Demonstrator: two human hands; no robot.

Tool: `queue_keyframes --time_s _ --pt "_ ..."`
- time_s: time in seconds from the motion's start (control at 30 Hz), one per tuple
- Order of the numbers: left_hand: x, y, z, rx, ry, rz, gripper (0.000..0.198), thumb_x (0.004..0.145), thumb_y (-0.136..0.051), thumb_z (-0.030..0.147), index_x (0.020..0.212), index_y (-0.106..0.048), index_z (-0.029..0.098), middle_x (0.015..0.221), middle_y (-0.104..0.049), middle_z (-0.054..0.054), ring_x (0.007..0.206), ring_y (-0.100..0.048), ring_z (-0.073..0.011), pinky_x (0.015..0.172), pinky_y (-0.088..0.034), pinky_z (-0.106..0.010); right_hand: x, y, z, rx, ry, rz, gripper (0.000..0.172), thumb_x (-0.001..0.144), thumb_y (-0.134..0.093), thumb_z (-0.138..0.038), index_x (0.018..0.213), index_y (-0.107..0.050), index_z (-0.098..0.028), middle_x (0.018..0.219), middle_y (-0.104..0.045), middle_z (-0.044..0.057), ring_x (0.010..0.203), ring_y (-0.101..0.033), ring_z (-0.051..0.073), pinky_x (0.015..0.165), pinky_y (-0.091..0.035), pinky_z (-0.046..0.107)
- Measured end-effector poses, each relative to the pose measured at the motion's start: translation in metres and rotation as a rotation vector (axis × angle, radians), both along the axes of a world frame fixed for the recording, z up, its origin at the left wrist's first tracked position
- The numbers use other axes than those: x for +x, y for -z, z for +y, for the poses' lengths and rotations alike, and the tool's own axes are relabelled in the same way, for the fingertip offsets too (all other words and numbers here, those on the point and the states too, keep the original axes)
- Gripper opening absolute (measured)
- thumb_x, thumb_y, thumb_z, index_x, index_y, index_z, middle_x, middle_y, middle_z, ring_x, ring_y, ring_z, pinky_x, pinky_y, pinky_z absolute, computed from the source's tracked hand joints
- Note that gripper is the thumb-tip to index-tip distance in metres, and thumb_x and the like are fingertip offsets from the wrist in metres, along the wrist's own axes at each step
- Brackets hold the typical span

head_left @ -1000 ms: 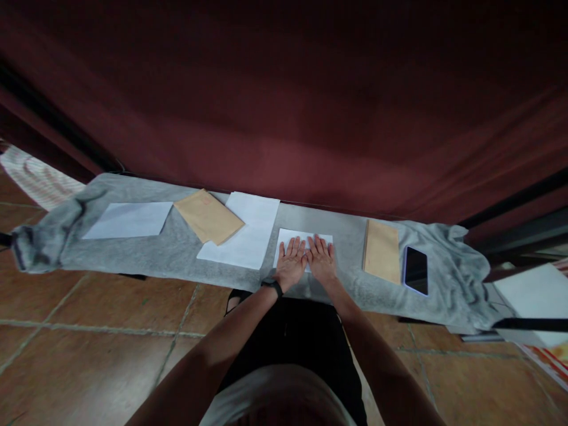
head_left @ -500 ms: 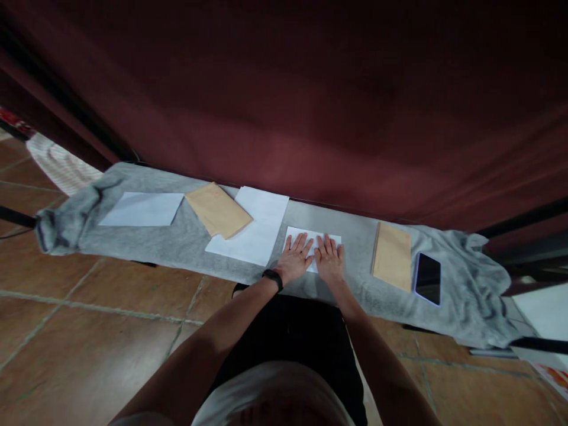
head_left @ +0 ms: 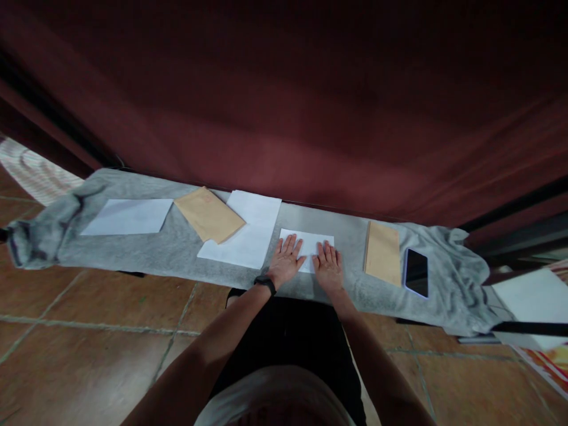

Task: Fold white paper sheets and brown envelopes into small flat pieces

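Paper (head_left: 307,244) lies between a larger sheet (head_left: 255,216) and brown envelopes (head_left: 383,253).

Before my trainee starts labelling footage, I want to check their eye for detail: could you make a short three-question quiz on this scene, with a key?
1. Open question: what lies between the small white paper and the phone?
2. Fill in the blank: the dark wristband is on the person's ____ wrist.
3. True or false: the left hand and the right hand both lie open, with neither grip closed.

Key:
1. A flat tan packet.
2. Left.
3. True; the fingers of both are spread over the paper.
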State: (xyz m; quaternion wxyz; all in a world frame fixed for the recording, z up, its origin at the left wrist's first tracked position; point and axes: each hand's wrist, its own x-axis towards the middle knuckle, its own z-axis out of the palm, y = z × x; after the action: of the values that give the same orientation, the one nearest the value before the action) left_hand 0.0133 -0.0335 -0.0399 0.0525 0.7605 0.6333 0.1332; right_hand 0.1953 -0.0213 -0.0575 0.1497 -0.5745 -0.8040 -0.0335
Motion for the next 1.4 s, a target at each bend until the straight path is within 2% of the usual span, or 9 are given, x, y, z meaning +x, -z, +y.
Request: queue_keyframes --time_s 0.13,0.27,0.47,0.73,0.9,1.0,1.13,1.27,1.4 --pt "-0.001 -0.001 -0.026 -0.002 0.171 0.008 0.053 0.104 -0.036 0.044 0.155 -0.039 0.026 0.166 -0.029 -0.005 0.155 -0.02 -0.0239 0.127 -0.01 -0.05 0.006 -0.003 -0.026 -0.02 -0.071 -0.029 0.052 0.106 -0.033 -0.029 0.154 -0.04 -0.014 0.161 -0.038 0.017 0.148 -0.035 0.03 0.119 -0.025 0.053" --pt "-0.003 -0.006 -0.053 0.003 0.341 0.007 0.051 0.105 -0.038 0.045 0.155 -0.037 0.032 0.166 -0.03 -0.001 0.155 -0.019 -0.0221 0.127 -0.008 -0.05 0.017 -0.001 -0.051 -0.053 -0.149 -0.066 0.052 0.106 -0.034 -0.035 0.156 -0.038 -0.018 0.164 -0.033 0.014 0.15 -0.032 0.029 0.121 -0.023 0.049" --pt "-0.008 -0.014 -0.065 -0.016 0.373 0.024 0.058 0.104 -0.041 0.051 0.156 -0.035 0.027 0.166 -0.027 -0.008 0.155 -0.02 -0.024 0.126 -0.007 -0.051 0.029 0.005 -0.061 -0.042 -0.146 -0.044 0.055 0.107 -0.031 -0.04 0.157 -0.035 -0.018 0.164 -0.033 0.015 0.149 -0.034 0.029 0.121 -0.024 0.05" --pt "-0.011 -0.015 -0.074 -0.034 0.389 0.032 0.066 0.102 -0.044 0.054 0.157 -0.033 0.019 0.166 -0.026 -0.013 0.156 -0.017 -0.0249 0.127 -0.006 -0.049 0.039 0.012 -0.068 -0.012 -0.064 0.039 0.068 0.106 -0.027 -0.05 0.158 -0.027 -0.008 0.16 -0.037 0.021 0.146 -0.036 0.032 0.12 -0.026 0.052" --pt "-0.012 -0.015 -0.075 -0.048 0.382 0.02 0.067 0.101 -0.046 0.055 0.157 -0.032 0.021 0.166 -0.025 -0.012 0.156 -0.017 -0.0241 0.127 -0.006 -0.048 0.045 0.009 -0.069 -0.044 -0.013 0.094 0.061 0.105 -0.026 -0.045 0.155 -0.035 -0.011 0.156 -0.044 0.021 0.143 -0.04 0.033 0.117 -0.03 0.053" --pt "-0.012 -0.013 -0.074 -0.034 0.387 0.024 0.067 0.101 -0.045 0.055 0.157 -0.032 0.02 0.166 -0.025 -0.012 0.156 -0.017 -0.0241 0.126 -0.006 -0.049 0.043 0.0 -0.06 -0.07 0.104 0.161 0.055 0.103 -0.032 -0.041 0.149 -0.045 -0.013 0.146 -0.054 0.019 0.133 -0.049 0.033 0.108 -0.039 0.052" --pt "-0.013 -0.008 -0.074 0.002 0.388 0.025 0.066 0.101 -0.045 0.055 0.156 -0.034 0.02 0.166 -0.027 -0.012 0.155 -0.019 -0.0238 0.127 -0.007 -0.049 0.038 -0.015 -0.041 -0.159 0.246 0.321 0.051 0.096 -0.045 -0.037 0.137 -0.057 -0.01 0.122 -0.066 0.021 0.113 -0.061 0.033 0.096 -0.047 0.045" --pt "-0.013 -0.002 -0.072 0.041 0.353 0.011 0.06 0.104 -0.039 0.05 0.155 -0.036 0.019 0.162 -0.036 -0.01 0.154 -0.024 -0.0204 0.127 -0.012 -0.045 0.037 -0.025 -0.024 -0.345 0.365 0.598 0.036 0.089 -0.052 -0.033 0.117 -0.067 -0.016 0.102 -0.072 0.014 0.1 -0.067 0.027 0.088 -0.05 0.037" --pt "-0.012 0.001 -0.07 0.056 0.32 0.004 0.057 0.105 -0.036 0.048 0.155 -0.037 0.019 0.16 -0.041 -0.01 0.152 -0.029 -0.0194 0.128 -0.016 -0.044 0.04 -0.027 -0.016 -0.412 0.384 0.745 0.018 0.082 -0.057 -0.031 0.089 -0.071 -0.022 0.077 -0.072 0.004 0.083 -0.07 0.024 0.079 -0.053 0.034"
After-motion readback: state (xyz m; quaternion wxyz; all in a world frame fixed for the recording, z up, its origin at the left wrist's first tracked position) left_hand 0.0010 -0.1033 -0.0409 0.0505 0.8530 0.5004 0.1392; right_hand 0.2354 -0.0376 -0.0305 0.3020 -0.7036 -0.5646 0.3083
